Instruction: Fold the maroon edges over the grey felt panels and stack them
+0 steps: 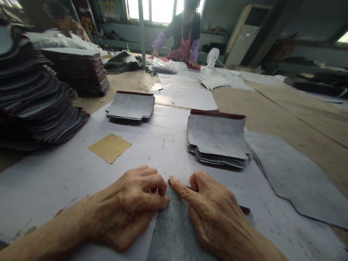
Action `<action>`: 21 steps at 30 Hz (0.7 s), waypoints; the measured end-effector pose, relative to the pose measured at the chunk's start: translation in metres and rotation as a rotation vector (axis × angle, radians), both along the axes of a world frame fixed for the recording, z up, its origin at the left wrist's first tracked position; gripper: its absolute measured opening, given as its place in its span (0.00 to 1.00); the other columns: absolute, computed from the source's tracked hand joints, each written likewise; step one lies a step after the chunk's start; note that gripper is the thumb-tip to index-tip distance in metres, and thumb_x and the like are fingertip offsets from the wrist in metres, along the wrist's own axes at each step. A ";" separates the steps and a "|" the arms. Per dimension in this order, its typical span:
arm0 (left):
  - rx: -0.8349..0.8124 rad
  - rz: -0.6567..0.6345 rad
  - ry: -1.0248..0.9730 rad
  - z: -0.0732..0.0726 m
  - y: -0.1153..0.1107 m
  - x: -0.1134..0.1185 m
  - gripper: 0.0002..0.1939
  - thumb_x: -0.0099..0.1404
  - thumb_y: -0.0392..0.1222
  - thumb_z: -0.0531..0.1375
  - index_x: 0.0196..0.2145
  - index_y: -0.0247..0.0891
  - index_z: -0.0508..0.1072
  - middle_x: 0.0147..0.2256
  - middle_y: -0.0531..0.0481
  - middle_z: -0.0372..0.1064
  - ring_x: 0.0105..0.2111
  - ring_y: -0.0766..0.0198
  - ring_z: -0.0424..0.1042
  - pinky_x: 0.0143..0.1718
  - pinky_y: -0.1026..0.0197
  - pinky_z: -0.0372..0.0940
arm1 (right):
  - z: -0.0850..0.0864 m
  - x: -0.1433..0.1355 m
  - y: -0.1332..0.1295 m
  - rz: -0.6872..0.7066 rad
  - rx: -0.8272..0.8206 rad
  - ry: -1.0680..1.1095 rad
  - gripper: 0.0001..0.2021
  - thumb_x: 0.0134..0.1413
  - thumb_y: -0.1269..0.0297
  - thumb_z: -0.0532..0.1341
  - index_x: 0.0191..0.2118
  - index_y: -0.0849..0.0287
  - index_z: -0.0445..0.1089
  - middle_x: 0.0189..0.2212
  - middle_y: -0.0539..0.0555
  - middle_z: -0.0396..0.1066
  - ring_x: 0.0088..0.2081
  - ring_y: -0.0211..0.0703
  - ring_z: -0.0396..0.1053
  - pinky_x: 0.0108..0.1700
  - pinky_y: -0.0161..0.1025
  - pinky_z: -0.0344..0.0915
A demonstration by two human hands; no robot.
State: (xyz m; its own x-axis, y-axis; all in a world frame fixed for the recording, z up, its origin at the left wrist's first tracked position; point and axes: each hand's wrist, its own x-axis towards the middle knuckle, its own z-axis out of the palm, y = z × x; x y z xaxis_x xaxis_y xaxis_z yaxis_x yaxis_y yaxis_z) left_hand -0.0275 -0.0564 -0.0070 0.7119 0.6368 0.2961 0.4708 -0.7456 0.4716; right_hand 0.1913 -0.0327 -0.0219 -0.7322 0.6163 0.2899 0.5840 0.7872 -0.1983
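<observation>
A grey-backed sheet of material (174,228) with a dark maroon edge lies in front of me, partly covered by my hands. My left hand (127,206) has curled fingers, its thumb and fingertips closed on the sheet's left edge near the top corner. From the other side my right hand (214,210) presses one straightened digit onto that corner, the other fingers bent under. A short stretch of maroon folded edge shows beneath and right of this hand. Ahead on the right sits a neat stack of grey pieces with a maroon folded edge (217,134).
A smaller stack of similar pieces (132,105) lies ahead left, behind a tan square (111,146). Tall piles (35,94) rise at left. Large grey sheets (299,174) lie at right on white paper (152,145). A co-worker (182,40) stands across the table; another person (65,21) is far left.
</observation>
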 end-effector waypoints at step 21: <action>0.021 0.012 -0.007 0.004 0.001 0.003 0.13 0.57 0.28 0.49 0.36 0.36 0.69 0.33 0.47 0.64 0.30 0.65 0.61 0.33 0.57 0.57 | -0.006 0.004 0.000 0.020 0.085 0.120 0.21 0.55 0.76 0.47 0.54 0.60 0.61 0.31 0.55 0.60 0.31 0.39 0.59 0.31 0.37 0.63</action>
